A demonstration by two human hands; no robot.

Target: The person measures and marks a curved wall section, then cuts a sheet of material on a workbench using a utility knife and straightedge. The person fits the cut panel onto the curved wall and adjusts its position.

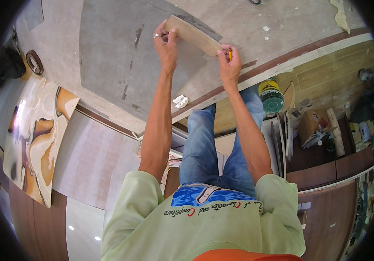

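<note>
A short, thin wood-coloured strip of board [193, 35] is held slantwise between my hands, above a large grey sheet [108, 56]. My left hand [166, 50], with a ring on one finger, is closed on its far left end, the thumb on top. At the nearer right end, my right hand [229, 67] pinches the strip's corner. A short orange pencil [230, 54] also stands up between the fingers of that hand. Whether the strip touches the sheet, I cannot tell.
Crumpled white paper [180, 101] lies by the worktable's near edge, a brown tape roll [35, 61] at left. A glossy swirl-patterned panel [43, 135] leans left. On the floor at right stand a green-lidded paint can [272, 102] and a cardboard box [312, 124] amid clutter.
</note>
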